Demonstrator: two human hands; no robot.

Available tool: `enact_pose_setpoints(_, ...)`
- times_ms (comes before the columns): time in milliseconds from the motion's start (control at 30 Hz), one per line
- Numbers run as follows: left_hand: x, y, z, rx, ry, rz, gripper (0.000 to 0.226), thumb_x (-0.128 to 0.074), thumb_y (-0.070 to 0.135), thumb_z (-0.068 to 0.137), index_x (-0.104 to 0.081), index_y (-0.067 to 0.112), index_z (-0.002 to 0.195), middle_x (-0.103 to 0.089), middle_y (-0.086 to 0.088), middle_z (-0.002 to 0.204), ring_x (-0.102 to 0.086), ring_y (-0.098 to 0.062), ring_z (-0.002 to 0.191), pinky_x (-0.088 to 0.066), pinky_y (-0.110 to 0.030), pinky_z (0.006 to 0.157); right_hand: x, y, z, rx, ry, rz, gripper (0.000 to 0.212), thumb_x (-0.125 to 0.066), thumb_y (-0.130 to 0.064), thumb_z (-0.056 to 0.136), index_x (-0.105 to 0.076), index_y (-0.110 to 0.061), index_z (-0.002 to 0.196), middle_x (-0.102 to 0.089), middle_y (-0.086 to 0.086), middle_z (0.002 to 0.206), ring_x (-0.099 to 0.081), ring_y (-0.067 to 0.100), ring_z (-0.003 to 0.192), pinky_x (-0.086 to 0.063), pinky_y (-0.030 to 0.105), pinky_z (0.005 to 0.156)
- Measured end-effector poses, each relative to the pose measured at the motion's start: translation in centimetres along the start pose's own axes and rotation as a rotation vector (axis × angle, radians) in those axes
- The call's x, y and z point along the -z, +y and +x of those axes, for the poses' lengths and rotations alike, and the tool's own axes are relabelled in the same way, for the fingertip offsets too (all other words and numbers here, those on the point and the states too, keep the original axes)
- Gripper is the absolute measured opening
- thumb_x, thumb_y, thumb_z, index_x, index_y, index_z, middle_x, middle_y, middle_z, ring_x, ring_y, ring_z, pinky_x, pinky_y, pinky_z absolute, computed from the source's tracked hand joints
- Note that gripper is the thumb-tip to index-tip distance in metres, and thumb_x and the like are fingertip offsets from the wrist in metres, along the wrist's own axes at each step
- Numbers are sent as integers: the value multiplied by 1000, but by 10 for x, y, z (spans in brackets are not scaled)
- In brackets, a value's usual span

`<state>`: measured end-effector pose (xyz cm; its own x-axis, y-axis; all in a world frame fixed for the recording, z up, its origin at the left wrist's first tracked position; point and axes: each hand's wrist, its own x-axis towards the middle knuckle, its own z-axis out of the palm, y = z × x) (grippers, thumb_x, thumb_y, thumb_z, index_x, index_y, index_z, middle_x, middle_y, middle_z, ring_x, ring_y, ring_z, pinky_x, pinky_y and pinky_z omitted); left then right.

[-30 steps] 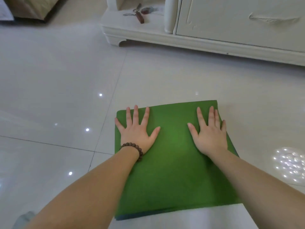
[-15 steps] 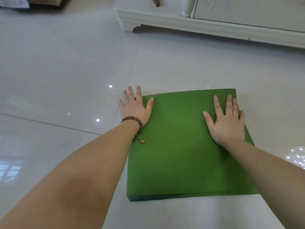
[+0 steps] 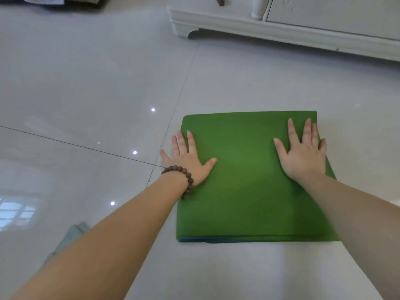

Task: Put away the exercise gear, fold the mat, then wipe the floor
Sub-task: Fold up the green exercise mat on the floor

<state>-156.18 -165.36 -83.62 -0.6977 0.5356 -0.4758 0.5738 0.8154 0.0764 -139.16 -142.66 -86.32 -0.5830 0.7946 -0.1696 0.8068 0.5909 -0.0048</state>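
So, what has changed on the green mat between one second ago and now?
The left hand slid from the top of the folded green mat out to its left edge, so its outer fingers now lie on the floor. The right hand stayed flat near the right edge. The mat stayed folded; nothing was gripped or let go.

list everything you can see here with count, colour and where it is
folded mat: 1, green, flat on the floor at centre right
floor: 1, glossy pale tile, all around the mat
cabinet: 1, off-white, top right, standing on the floor
small object: 1, dark brown, on the cabinet's ledge, cut off by the frame
bead bracelet: 1, dark brown, on the left wrist
left hand: 1, flat, fingers spread across the mat's left edge
right hand: 1, flat on the mat near its right edge
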Motion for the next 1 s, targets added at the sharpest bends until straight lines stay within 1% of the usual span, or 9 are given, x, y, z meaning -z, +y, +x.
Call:
enact_pose_setpoints(100,-6,4,-39,-52,115,-50,98,-3,79,81,23,14,149,31,-7,155,24,-24,145,9,-55,115,-2,2,0,-3,-8,11,71,-1,-70,88,10,-37,149,9,11,159,8,24,147,-6,52,117)
enact_pose_setpoints(233,-55,3,-60,-36,143,-43,90,9,74,79,30,16,145,34,-9,154,26,-26,145,-5,-56,118,-4,2,0,4,11,10,72,0,-71,87,10,-37,149,9,11,159,8,24,147,-6,52,117)
enact_pose_setpoints(533,-32,4,-14,4,23,-139,96,-18,87,75,35,40,140,36,-8,153,8,-37,147,-12,-56,118,-3,6,5,17,-40,6,73,0,-74,86,12,-38,148,12,10,159,10,24,146,-4,52,117)
enact_pose_setpoints(600,-30,3,-12,3,-1,-133,97,-22,87,76,34,41,141,37,-9,153,6,-39,147,-13,-55,118,4,9,8,45,-108,60,73,-7,-74,87,10,-39,148,13,9,158,11,24,146,-1,52,116)
enact_pose_setpoints(700,-27,-4,-10,-18,-44,-304,99,-43,81,76,26,51,141,36,-3,154,6,-40,147,-16,-55,118,16,25,5,121,-159,179,70,-26,-69,89,0,-43,149,13,5,159,10,22,146,-2,50,118)
enact_pose_setpoints(767,-25,-10,-12,-34,-9,-471,100,-57,74,75,17,58,140,27,-1,157,0,-38,147,-21,-55,117,20,42,-10,145,-176,246,72,-35,-68,87,-7,-44,148,9,0,160,5,19,147,-8,48,118)
enact_pose_setpoints(833,-26,-11,-18,-37,34,-616,98,-65,65,75,6,60,141,13,-6,161,-11,-35,147,-27,-52,115,20,56,-32,57,-218,371,79,-44,-67,83,-8,-44,149,5,-2,160,-6,22,146,-16,45,117)
enact_pose_setpoints(933,-24,-12,-28,-45,102,-725,92,-70,56,77,-10,53,147,0,-8,160,-22,-33,144,-31,-47,114,11,65,-51,-117,-228,534,87,-52,-67,80,-3,-45,148,-23,10,153,-38,32,132,-33,43,106)
enact_pose_setpoints(1000,-19,-16,-32,-49,106,-775,89,-71,50,79,-16,49,148,-5,-7,158,-24,-31,143,-31,-45,115,12,62,-57,-149,-245,585,90,-53,-69,78,0,-48,147,-39,13,142,-47,34,123,-39,41,100)
